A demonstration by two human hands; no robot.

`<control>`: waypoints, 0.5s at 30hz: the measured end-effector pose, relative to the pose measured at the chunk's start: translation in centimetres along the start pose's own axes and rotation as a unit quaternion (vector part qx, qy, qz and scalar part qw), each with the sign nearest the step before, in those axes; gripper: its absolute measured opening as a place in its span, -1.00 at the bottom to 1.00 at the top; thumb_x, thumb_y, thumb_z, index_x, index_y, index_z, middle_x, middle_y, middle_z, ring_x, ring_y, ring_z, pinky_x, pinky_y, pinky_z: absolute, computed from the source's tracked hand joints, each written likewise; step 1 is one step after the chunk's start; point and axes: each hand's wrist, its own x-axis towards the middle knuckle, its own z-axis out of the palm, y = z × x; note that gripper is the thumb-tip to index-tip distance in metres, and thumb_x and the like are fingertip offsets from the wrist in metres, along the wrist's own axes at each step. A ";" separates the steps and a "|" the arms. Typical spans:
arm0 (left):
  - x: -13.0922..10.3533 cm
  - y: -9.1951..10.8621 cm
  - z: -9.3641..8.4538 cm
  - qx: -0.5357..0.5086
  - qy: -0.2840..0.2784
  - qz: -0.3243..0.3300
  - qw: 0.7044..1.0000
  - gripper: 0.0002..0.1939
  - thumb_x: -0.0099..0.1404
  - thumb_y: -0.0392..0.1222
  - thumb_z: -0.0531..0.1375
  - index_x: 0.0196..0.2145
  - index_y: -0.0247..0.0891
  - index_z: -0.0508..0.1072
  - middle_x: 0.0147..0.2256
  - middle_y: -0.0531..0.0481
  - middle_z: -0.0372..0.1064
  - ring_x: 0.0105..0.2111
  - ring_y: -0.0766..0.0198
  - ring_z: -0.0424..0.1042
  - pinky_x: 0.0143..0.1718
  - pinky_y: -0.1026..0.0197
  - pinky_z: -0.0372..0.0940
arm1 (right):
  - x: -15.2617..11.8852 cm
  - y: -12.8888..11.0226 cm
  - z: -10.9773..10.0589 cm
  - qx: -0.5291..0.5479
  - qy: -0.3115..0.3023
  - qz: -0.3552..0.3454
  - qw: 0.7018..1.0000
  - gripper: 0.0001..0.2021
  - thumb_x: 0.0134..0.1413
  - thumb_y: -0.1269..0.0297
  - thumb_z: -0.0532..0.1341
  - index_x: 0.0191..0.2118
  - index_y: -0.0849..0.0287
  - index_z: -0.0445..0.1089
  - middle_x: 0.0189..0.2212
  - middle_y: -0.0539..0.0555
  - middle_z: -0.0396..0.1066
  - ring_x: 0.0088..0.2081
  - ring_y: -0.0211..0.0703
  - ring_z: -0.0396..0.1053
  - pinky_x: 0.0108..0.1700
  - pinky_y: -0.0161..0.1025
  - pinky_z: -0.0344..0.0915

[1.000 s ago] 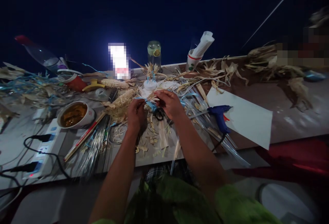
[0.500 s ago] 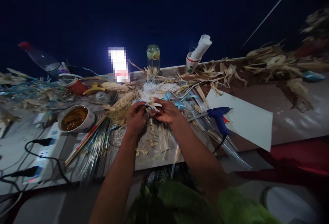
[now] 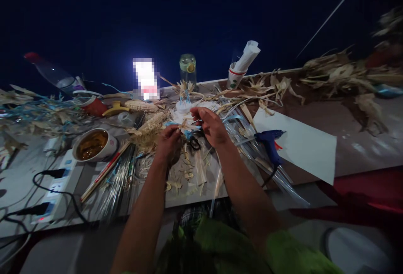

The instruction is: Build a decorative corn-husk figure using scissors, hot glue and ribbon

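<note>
My left hand (image 3: 168, 139) pinches a small piece of corn husk (image 3: 188, 127) with blue ribbon at it. To its right, my right hand (image 3: 212, 127) is lifted off the husk, fingers half curled and apart, with nothing visible between them. Below the held husk lies a pair of black-handled scissors (image 3: 194, 142), its blades hard to make out. Just beyond the hands stands a small white round base (image 3: 183, 107) with a husk figure with blue strings (image 3: 185, 90) on it. Husk scraps (image 3: 187, 175) lie on the table under my hands.
A blue glue gun (image 3: 269, 142) rests by a white sheet (image 3: 308, 152) at right. On the left are a bowl of brown liquid (image 3: 107, 148), a power strip (image 3: 61, 190) and clear sticks (image 3: 118, 186). Corn cobs (image 3: 141, 106), a bottle (image 3: 188, 70) and a paper cup (image 3: 234, 76) stand farther back.
My right hand has come away from the husk, moving up and slightly right, and its fingers have parted. The scissors' handles now show. My left hand keeps its pinch.
</note>
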 end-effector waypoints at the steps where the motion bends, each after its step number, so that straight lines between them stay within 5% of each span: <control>1: -0.1 0.2 0.1 0.016 0.003 0.000 1.000 -0.83 -0.05 -0.20 0.28 -0.49 -0.32 0.38 -0.58 0.12 0.24 -0.64 0.51 0.11 -0.62 0.39 0.01 | -0.1 -0.2 -0.1 -0.040 -0.021 -0.010 0.999 -0.67 -0.17 0.02 0.24 -0.31 0.16 0.41 -0.39 -0.02 0.35 -0.35 -0.34 0.24 -0.33 -0.38 0.17; 7: 0.0 -0.3 -0.2 0.038 -0.009 0.006 0.999 -0.83 -0.01 -0.17 0.26 -0.46 -0.30 0.38 -0.54 0.10 0.27 -0.59 0.48 0.17 -0.59 0.40 0.04 | 0.0 0.6 0.0 -0.153 -0.046 0.005 0.987 -0.74 -0.20 0.11 0.28 -0.44 0.21 0.39 -0.55 -0.07 0.31 -0.48 -0.38 0.18 -0.38 -0.36 0.12; 11: 0.1 -0.7 -0.3 0.037 -0.016 0.003 0.999 -0.83 -0.01 -0.18 0.24 -0.43 -0.28 0.39 -0.56 0.11 0.27 -0.62 0.48 0.16 -0.59 0.38 0.07 | 0.4 1.0 -0.4 -0.124 -0.003 0.022 0.992 -0.77 -0.19 0.14 0.27 -0.54 0.23 0.36 -0.67 -0.11 0.21 -0.57 -0.42 0.09 -0.47 -0.39 0.05; 15: -0.2 -0.3 -0.1 0.053 -0.040 0.027 0.997 -0.88 0.00 -0.22 0.24 -0.46 -0.28 0.40 -0.56 0.11 0.25 -0.61 0.48 0.17 -0.58 0.37 0.09 | 0.8 0.9 -0.9 -0.003 -0.001 0.115 0.993 -0.76 -0.24 0.20 0.31 -0.61 0.23 0.29 -0.69 -0.10 0.23 -0.59 -0.42 0.13 -0.51 -0.39 0.07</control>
